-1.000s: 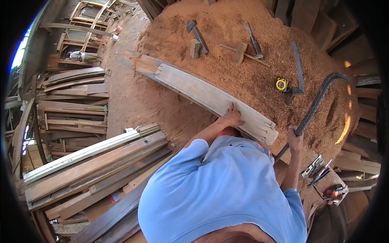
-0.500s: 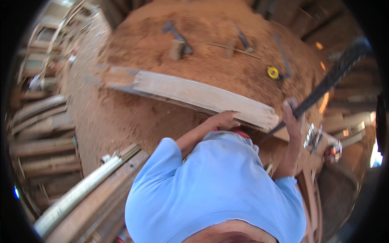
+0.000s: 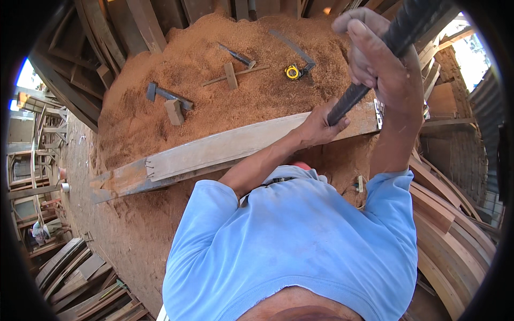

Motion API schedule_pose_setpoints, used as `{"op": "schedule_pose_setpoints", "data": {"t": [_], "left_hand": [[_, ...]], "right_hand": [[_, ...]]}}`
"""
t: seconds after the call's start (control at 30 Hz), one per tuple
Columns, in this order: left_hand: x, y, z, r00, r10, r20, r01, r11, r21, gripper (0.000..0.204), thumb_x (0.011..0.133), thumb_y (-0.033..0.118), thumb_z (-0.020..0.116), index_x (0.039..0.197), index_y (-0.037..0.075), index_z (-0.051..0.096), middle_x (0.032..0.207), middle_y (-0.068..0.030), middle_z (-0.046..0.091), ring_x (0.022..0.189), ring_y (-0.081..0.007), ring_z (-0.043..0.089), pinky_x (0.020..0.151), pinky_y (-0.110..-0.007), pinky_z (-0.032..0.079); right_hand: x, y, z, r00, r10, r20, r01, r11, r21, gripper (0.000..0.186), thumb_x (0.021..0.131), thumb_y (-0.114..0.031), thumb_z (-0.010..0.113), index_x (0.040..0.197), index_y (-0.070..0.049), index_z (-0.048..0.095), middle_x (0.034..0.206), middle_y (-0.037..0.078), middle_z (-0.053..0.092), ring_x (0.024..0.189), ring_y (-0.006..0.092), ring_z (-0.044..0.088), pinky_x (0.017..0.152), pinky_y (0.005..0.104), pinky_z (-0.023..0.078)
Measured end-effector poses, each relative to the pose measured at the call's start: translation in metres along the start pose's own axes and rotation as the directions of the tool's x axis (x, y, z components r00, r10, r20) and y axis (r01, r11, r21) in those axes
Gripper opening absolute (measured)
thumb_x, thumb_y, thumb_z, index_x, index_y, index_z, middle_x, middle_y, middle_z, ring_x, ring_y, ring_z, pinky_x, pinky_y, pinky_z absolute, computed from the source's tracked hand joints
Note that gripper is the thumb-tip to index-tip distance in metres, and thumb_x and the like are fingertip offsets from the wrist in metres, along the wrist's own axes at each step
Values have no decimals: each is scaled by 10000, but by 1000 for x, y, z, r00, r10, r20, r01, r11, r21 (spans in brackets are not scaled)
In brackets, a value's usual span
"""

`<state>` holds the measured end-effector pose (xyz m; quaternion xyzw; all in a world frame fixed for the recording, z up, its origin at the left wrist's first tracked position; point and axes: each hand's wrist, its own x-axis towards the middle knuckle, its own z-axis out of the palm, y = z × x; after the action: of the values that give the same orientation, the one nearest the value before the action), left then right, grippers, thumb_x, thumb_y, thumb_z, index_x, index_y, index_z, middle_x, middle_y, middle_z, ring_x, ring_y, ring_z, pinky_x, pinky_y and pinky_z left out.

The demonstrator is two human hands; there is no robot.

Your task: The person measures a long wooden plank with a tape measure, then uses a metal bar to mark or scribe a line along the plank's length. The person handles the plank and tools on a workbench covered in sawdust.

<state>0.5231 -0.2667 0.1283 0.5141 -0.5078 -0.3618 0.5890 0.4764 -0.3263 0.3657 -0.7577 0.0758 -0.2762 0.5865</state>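
My right hand (image 3: 377, 61) is raised at the upper right, curled around a long, dark pry bar (image 3: 348, 100). Lower on it, my left hand (image 3: 326, 123) grips the bar over a pale, weathered plank (image 3: 209, 147). Bent nails stick from the plank's left end, which rests on a larger board (image 3: 120, 184). On the sawdust behind lie a hammer (image 3: 152, 91) beside a wood block (image 3: 174, 112), a chisel-like tool (image 3: 235, 55), crossed wood pieces (image 3: 231, 76), a metal square (image 3: 294, 48) and a yellow tape measure (image 3: 292, 71). The bar's upper end leaves the view.
Stacked boards (image 3: 444, 224) line the right side, and more piles (image 3: 80, 273) stand at lower left. Timber (image 3: 144, 27) leans behind the sawdust mound (image 3: 134, 123). A person (image 3: 40, 232) is at far left among wooden frames (image 3: 24, 166).
My left hand has left the plank and taken hold of the bar. My right hand has lifted the bar high toward the upper right. The view has turned to the right.
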Motion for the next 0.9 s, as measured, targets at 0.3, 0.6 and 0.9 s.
{"op": "schedule_pose_setpoints", "data": {"t": [0.3, 0.6, 0.9], "left_hand": [[47, -18, 6, 965, -37, -260, -1, 989, -145, 171, 961, 166, 661, 862, 60, 571, 715, 40, 483, 666, -76, 459, 598, -282, 419], [30, -37, -22, 979, -79, -189, 111, 981, 161, 596, 887, 364, 711, 1335, 25, 513, 1142, -222, 623, 1095, -353, 593, 948, -438, 460], [-46, -12, -76, 989, -4, -146, 16, 996, 85, 396, 935, 205, 612, 1219, -10, 437, 986, -196, 571, 925, -315, 590, 801, -446, 455]], "right_hand": [[39, 8, -20, 994, 85, 75, -85, 996, 4, 268, 972, -308, 646, 907, -48, 631, 658, -56, 519, 556, 35, 470, 499, 221, 379], [56, 81, -23, 992, -124, 12, 114, 945, 306, 344, 1011, -271, 570, 1211, 3, 513, 637, -89, 365, 504, -4, 327, 475, 180, 293], [48, 96, 70, 967, -233, 100, 177, 903, 392, 194, 1011, -207, 584, 1067, -36, 509, 631, -59, 393, 485, 19, 355, 444, 184, 290]]}}
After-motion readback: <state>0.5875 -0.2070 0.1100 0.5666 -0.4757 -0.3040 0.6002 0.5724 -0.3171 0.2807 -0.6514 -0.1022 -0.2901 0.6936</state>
